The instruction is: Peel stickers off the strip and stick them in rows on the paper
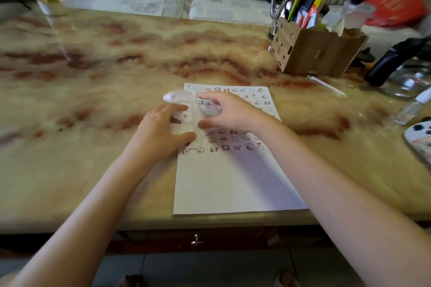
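Bare forearms (98, 205) reach in over the blank lower half of the paper (233, 182), which lies on the worktop (93, 77). Above its upper left the left hand (161, 128) holds the strip (186, 112), fingers curled round it. The right hand (224, 112) pinches it higher up, apparently mid-peel. The next move calls for freeing one sticker and pressing it below the lowest row of stickers (233, 140). The strip looks translucent, curling and blurred.

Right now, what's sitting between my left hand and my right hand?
In the head view, the translucent sticker strip lies between the left hand and the right hand; both hold it above the paper.
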### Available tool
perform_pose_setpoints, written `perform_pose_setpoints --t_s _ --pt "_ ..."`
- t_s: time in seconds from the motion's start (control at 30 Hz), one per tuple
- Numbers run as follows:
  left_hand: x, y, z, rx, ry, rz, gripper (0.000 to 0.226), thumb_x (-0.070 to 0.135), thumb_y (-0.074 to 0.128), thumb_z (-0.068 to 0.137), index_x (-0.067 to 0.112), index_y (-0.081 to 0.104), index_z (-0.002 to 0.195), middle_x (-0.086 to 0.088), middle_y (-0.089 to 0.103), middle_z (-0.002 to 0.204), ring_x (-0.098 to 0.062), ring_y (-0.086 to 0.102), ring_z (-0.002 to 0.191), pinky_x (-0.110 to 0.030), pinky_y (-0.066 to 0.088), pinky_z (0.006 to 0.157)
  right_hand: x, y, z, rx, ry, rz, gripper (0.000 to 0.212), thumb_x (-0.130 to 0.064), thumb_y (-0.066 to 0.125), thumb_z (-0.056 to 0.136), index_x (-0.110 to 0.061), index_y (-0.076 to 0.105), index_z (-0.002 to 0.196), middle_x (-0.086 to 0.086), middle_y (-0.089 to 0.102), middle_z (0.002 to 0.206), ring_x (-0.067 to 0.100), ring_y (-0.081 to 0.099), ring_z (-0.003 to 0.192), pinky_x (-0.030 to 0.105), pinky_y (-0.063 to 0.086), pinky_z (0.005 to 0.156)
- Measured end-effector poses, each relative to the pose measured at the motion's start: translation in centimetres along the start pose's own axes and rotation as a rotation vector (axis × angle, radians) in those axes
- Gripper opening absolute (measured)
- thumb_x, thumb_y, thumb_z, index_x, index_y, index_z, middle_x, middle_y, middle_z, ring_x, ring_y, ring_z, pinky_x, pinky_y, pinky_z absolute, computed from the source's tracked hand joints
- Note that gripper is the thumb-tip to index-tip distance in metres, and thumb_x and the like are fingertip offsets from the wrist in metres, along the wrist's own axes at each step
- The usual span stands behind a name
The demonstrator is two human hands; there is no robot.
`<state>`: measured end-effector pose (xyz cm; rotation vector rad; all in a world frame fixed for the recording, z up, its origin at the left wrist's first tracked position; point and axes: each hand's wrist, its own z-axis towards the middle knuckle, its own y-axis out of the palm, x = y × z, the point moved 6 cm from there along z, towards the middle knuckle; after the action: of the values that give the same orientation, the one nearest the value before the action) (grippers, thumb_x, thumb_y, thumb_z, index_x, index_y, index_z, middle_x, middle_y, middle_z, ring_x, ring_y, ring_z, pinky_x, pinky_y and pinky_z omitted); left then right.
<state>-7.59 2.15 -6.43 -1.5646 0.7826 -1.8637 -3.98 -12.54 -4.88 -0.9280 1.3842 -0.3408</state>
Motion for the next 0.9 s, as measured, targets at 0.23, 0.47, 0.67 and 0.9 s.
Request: perform_pose_setpoints --t_s 0.23,0.47,0.67,0.9 --pt "0.4 0.2 -0.6 0.122 0.022 -0.103 0.02 0.019 0.075 0.073 0.027 0.067 0.089 0.004 0.063 0.087 -0.02 0.058 0.092 -0.026 0.04 0.074 -0.5 1.5 -0.2 0.209 -0.039 0.079 0.044 -0.003 0.071 0.078 -0.015 0.063 0.12 -0.001 0.061 0.127 0.012 0.053 0.118 0.014 0.036 0.087" --pt "0.6 -1.4 -0.4 0.21 -0.022 -0.222 0.022 0.005 0.07 0.075 0.026 0.066 0.08 0.005 0.059 0.074 -0.006 0.052 0.068 -0.004 0.037 0.058 -2.8 1.0 -0.6 0.334 -0.146 0.202 0.023 -0.004 0.067 0.084 -0.009 0.07 0.106 0.003 0.07 0.109 0.011 0.06 0.103 0.002 0.038 0.079" --pt "1.2 -6.6 -0.1 0.187 0.022 -0.27 0.027 -0.001 0.068 0.076 0.026 0.065 0.079 -0.003 0.064 0.079 -0.01 0.056 0.059 -0.012 0.044 0.049 -7.5 0.3 -1.0 0.333 -0.24 0.302 0.023 0.006 0.065 0.081 -0.002 0.07 0.102 0.002 0.067 0.095 0.007 0.057 0.09 0.0 0.039 0.071" --pt "-0.9 -15.4 -8.2 0.19 0.056 -0.211 0.028 0.002 0.075 0.074 0.028 0.068 0.076 0.003 0.072 0.082 -0.011 0.065 0.079 -0.032 0.052 0.082 -16.1 5.2 -3.4 0.178 -0.354 0.408 0.025 0.008 0.069 0.077 0.001 0.07 0.101 0.01 0.07 0.096 0.009 0.058 0.09 0.008 0.041 0.075"
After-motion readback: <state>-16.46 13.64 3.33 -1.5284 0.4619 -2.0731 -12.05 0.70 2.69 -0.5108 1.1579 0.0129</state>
